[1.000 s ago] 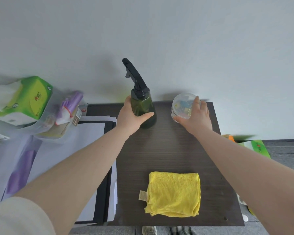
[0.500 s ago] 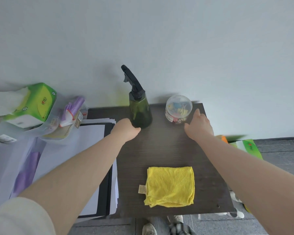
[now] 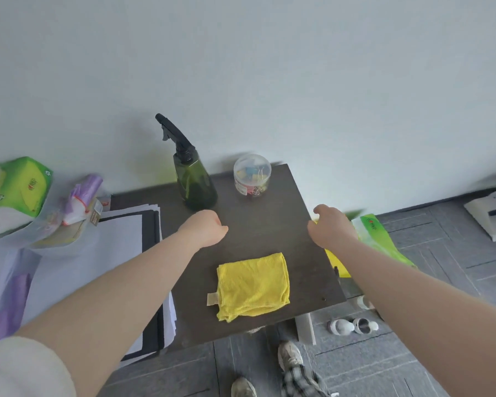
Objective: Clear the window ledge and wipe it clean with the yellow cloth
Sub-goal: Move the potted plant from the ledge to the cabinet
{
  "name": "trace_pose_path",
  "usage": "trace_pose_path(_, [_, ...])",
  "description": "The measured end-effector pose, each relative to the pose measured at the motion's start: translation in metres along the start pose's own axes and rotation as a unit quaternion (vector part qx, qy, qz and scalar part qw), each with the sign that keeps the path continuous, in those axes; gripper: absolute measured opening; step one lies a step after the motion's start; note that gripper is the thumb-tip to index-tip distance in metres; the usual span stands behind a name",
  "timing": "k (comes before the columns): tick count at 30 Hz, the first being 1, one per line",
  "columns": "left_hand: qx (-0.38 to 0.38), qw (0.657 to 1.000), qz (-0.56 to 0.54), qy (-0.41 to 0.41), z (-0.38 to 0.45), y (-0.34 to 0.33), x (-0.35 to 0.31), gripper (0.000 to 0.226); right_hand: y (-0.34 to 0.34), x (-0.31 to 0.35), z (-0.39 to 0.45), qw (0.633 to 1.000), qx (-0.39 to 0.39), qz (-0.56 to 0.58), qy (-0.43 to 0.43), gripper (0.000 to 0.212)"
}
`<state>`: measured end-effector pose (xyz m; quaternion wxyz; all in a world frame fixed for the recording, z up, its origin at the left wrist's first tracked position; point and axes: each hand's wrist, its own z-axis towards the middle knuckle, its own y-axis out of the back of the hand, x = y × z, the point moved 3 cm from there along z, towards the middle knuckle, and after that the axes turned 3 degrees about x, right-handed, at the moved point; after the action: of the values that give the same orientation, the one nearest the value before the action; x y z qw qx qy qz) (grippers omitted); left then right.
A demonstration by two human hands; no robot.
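A folded yellow cloth point(image 3: 252, 286) lies near the front of a dark wooden table point(image 3: 269, 224). At the back by the wall stand a dark green spray bottle point(image 3: 194, 181) with a black trigger and a clear round jar of coloured clips point(image 3: 252, 175). My left hand point(image 3: 205, 229) hovers in front of the bottle, fingers curled in, holding nothing. My right hand point(image 3: 331, 226) hangs over the table's right edge, fingers loosely curled, holding nothing. Neither hand touches the cloth, bottle or jar.
White papers on a black folder point(image 3: 143, 253) cover the table's left side. A green tissue pack point(image 3: 17, 190) and a purple-and-white bag point(image 3: 80, 202) sit further left. A green packet point(image 3: 375, 233) lies right of the table. Shoes and small items lie on the grey floor.
Both hands let go of the spray bottle and the jar, which now stand at the back of the table, and drew back toward me. The view has tilted and shifted right.
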<state>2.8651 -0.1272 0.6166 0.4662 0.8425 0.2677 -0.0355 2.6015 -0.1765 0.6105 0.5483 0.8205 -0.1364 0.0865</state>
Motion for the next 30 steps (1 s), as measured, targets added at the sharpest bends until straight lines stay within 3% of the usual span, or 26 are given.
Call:
trace_pose_path(8, [-0.003,0.994,0.040,-0.105,-0.048,-0.004,-0.129,0.031,0.053,-0.099,-0.036,0.998,-0.019,0.054,-0.030,0.021])
trace_pose_path(13, [-0.014,0.984,0.098,-0.150,-0.078,-0.022,-0.237,0.032,0.101,-0.187,-0.058,0.995,-0.046,0.083,-0.044,0.028])
trace_pose_path(18, [-0.029,0.966,0.167,-0.195,-0.099,-0.072,-0.382,0.024,0.150,-0.330,-0.089,0.987,-0.071,0.119,-0.084,0.026])
trace_pose_path(22, [-0.018,0.943,0.203,-0.262,-0.125,-0.136,-0.515,0.027,0.187,-0.470,-0.127,0.970,-0.102,0.147,-0.164,0.022])
trace_pose_path(30, [0.052,0.871,0.272,-0.405,-0.189,-0.282,-0.727,0.020,0.221,-0.696,-0.210,0.915,-0.138,0.185,-0.331,0.022])
